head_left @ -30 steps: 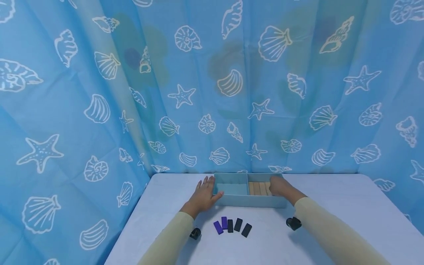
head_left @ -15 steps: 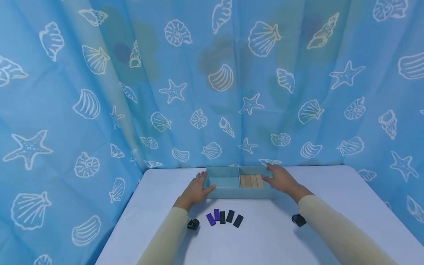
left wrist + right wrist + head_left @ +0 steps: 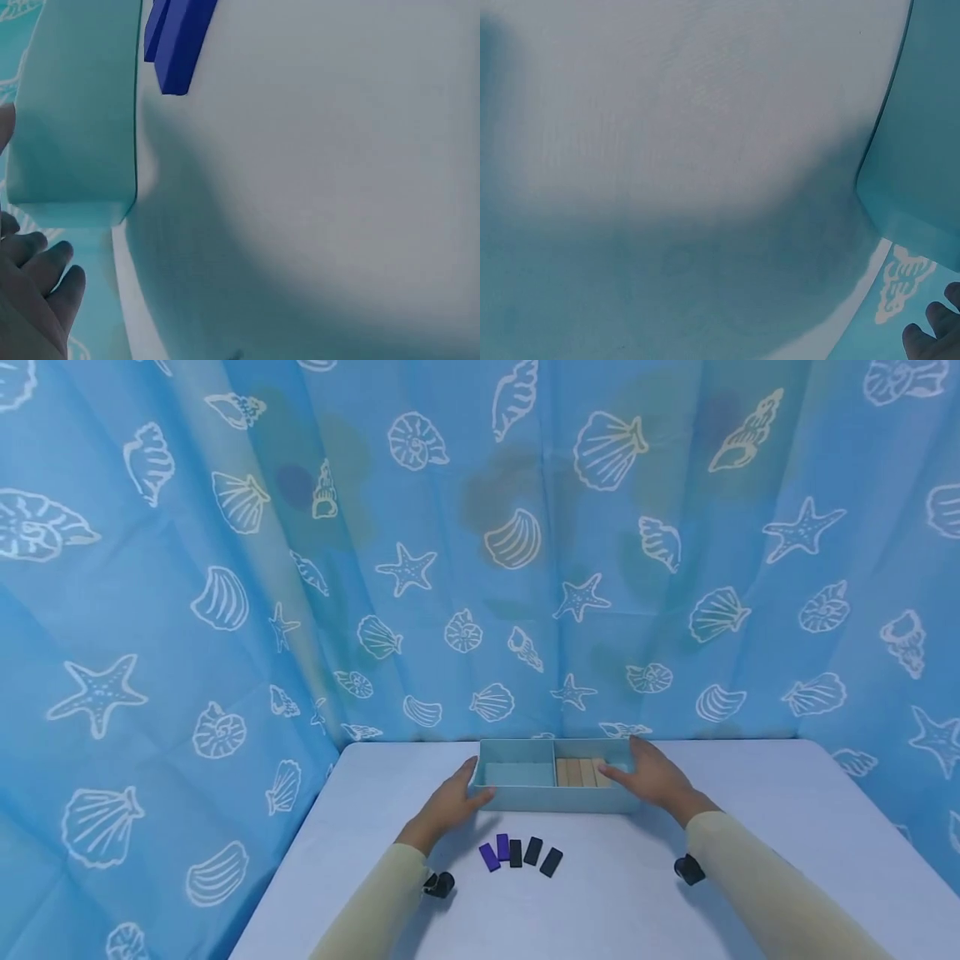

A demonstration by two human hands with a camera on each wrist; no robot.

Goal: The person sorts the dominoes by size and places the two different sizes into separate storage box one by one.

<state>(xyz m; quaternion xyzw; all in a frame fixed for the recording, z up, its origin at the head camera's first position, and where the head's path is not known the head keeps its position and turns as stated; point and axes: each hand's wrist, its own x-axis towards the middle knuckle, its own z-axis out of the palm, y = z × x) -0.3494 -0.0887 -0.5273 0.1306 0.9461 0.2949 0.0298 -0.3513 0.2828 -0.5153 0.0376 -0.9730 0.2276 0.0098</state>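
A pale blue-green box (image 3: 555,799) with two compartments stands at the back of the table. Its right compartment holds a row of light wooden blocks (image 3: 580,772); the left one shows a bare floor. My left hand (image 3: 447,806) is at the box's left end, thumb by the front corner, fingers stretched along the side; the left wrist view shows these fingers (image 3: 46,266) loosely spread just past the end wall. At the right end is my right hand (image 3: 658,779), thumb over the compartment beside the blocks, fingers (image 3: 930,330) extended outside the end wall.
In front of the box lie two purple blocks (image 3: 490,857) and several black blocks (image 3: 551,862) on the white table (image 3: 600,902). A blue shell-print curtain (image 3: 450,568) hangs right behind the table and along its left side.
My right hand, earlier reaching into the right compartment with fingers curled at the wooden blocks, has come out to the box's right end with its fingers extended. The left hand stays at the left end.
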